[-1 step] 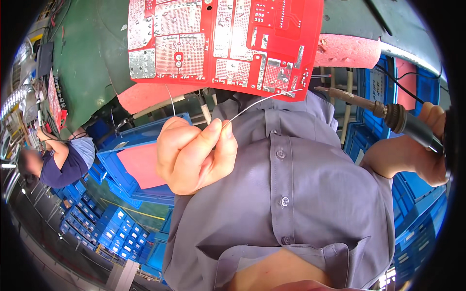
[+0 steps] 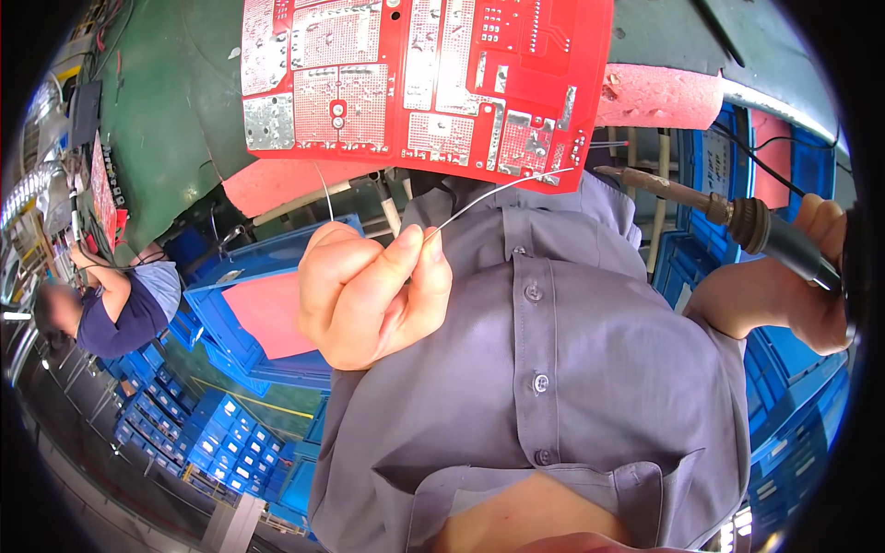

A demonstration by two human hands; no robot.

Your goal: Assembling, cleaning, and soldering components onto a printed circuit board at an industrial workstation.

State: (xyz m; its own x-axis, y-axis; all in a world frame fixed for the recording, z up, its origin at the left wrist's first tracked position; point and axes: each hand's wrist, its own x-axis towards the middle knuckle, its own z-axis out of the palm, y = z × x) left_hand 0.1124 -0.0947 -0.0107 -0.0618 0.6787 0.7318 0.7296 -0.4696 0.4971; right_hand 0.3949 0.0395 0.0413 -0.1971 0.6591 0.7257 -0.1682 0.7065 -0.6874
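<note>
Left hand pinches solder wire; right hand grips soldering iron, tip beside red circuit board (mostly soldered, seemingly; corner likely left).

Ahead of the left grip lies a circuit board; wire is in that grip, a soldering iron in the right grip; left of both, a bin.

The red circuit board looked smooth and glossy, its silvery patches shiny metal. Below it, the solder wire was smooth, bright metal. To its right, the soldering iron showed a dull, stained metal shaft and smooth, plastic-looking black handle; beside it, pink foam looked matt and pitted.
</note>
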